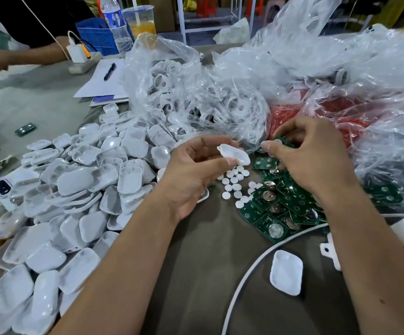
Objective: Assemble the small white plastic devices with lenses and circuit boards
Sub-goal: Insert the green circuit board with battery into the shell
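Note:
My left hand (pixel 191 175) pinches a small white plastic shell (pixel 233 154) between thumb and fingers, above the table's middle. My right hand (pixel 309 153) curls its fingers around a green circuit board (pixel 279 141), lifted just over a pile of green circuit boards (pixel 276 209). Small white round lenses (pixel 234 182) lie scattered between my hands. A large heap of white shells (pixel 75 189) covers the left of the table. One lone white shell (pixel 286 272) lies near my right forearm.
Clear plastic bags (pixel 196 93) with white parts and red material (pixel 290 110) crowd the back. A white cable (pixel 249 267) curves across the front. A phone (pixel 2 187), papers with a pen (pixel 109 71), a power strip and another person's arm (pixel 22 54) are at the left.

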The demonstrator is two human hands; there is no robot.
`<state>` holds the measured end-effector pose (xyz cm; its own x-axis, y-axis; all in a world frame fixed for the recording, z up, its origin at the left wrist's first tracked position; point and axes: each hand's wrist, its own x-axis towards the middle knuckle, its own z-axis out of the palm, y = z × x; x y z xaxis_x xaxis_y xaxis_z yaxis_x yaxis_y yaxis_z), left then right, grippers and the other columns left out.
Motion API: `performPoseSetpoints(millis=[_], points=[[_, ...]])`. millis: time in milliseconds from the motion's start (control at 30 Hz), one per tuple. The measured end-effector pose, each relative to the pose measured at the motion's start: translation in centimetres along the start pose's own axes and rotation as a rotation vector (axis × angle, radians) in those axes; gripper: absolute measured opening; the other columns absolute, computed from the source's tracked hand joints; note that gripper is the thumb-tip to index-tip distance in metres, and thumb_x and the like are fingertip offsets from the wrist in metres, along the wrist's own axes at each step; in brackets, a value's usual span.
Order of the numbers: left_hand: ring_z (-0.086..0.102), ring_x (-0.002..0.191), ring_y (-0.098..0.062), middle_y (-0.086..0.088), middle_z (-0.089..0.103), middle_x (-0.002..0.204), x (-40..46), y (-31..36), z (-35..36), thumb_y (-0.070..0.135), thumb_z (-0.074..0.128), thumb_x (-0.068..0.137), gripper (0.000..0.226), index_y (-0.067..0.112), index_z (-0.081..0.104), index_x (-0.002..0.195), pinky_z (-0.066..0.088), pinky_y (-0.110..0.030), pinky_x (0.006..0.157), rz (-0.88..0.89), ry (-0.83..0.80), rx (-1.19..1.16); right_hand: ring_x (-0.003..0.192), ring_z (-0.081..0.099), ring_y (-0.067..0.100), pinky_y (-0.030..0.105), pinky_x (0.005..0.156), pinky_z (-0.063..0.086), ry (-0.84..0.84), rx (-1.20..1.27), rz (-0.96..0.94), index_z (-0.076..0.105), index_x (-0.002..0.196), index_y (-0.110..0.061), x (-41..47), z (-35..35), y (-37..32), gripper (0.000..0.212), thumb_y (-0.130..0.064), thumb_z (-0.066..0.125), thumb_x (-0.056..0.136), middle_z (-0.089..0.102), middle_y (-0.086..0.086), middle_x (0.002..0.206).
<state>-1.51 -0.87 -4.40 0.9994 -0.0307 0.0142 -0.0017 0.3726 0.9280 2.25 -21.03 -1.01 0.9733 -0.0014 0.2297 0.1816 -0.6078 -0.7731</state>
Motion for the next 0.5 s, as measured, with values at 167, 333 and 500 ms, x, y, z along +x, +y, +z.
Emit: performPoseSetpoints(millis=[167,333,500], points=[[0.072,0.088,-0.017,-0.010,0.078,0.103,-0.08,-0.48,0.38,-0.012,0.083,0.073,0.037,0.005,0.074,0.104,0.059,-0.028,0.080,0.047,0.061,0.285,0.049,0.064,0.004,0.022,0.051,0.051,0.007,0.210,0.036,0.071,0.091,-0.026,0.10,0.25,0.30,0.018,-0.025,0.087,0.083,0.077,-0.004,0.081],[0.075,0.092,-0.015,-0.002,0.079,0.098,0.09,-0.91,0.61,-0.009,0.088,0.069,0.041,0.008,0.074,0.104,0.060,-0.032,0.084,0.025,0.120,0.477,0.054,0.064,0.017,0.020,0.048,0.048,-0.097,0.446,0.094,0.074,0.096,-0.025,0.06,0.22,0.15,0.016,-0.010,0.079,0.091,0.069,0.005,0.082],[0.076,0.092,-0.014,0.001,0.080,0.095,0.03,-0.63,0.36,-0.001,0.089,0.069,0.037,0.016,0.076,0.100,0.061,-0.041,0.091,0.047,0.137,0.660,0.053,0.062,0.018,0.021,0.041,0.042,-0.174,0.578,0.133,0.072,0.105,-0.016,-0.05,0.39,0.00,0.018,-0.002,0.074,0.094,0.056,0.006,0.078]])
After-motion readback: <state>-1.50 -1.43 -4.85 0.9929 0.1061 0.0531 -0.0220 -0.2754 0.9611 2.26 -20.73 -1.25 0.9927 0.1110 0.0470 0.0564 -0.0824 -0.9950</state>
